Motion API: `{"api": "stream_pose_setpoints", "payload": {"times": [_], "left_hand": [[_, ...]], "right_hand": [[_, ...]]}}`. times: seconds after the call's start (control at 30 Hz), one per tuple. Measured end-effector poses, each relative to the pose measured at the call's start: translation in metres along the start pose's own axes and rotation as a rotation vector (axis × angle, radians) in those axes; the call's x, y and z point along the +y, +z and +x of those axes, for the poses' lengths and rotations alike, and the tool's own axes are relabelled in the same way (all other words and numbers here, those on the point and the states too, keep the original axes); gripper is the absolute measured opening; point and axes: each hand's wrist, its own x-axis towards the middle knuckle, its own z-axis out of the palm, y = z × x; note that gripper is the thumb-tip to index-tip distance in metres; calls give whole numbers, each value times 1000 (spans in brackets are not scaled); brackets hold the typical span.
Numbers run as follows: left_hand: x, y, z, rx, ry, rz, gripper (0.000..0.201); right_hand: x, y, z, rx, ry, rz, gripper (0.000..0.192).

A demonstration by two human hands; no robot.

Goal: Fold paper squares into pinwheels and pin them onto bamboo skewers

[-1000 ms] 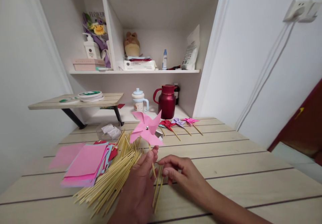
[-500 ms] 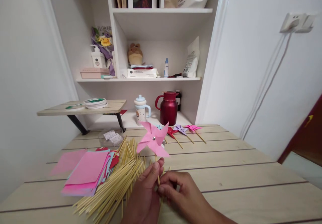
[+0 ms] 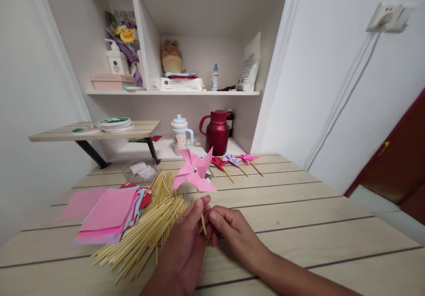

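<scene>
A pink paper pinwheel (image 3: 194, 171) with a metal pin at its centre stands upright on a thin wooden stick (image 3: 201, 215). My left hand (image 3: 186, 247) pinches that stick between thumb and fingers. My right hand (image 3: 232, 233) meets it from the right, its fingertips also on the stick's lower part. Both hands hover just above the wooden table (image 3: 299, 216), right beside a loose pile of bamboo sticks (image 3: 146, 231).
A stack of coloured paper squares (image 3: 108, 214) lies left of the sticks. Three finished small pinwheels (image 3: 232, 161) rest at the table's far side. A red jug (image 3: 217, 132), a lidded cup (image 3: 180, 135), a low riser shelf (image 3: 96, 130) and wall shelves stand behind.
My right hand has come in from the table surface to close on the pinwheel's stick beside my left hand. The pinwheel stays upright; the camera view shifted slightly.
</scene>
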Motion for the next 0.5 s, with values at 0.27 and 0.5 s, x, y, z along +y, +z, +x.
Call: {"api": "stream_pose_setpoints", "payload": {"times": [0.27, 0.5], "left_hand": [[-3, -2, 5, 150, 10, -64, 14], [-4, -2, 8, 156, 22, -36, 20]], "right_hand": [[2, 6, 2, 141, 42, -111, 27], [6, 7, 3, 143, 83, -43, 24]]}}
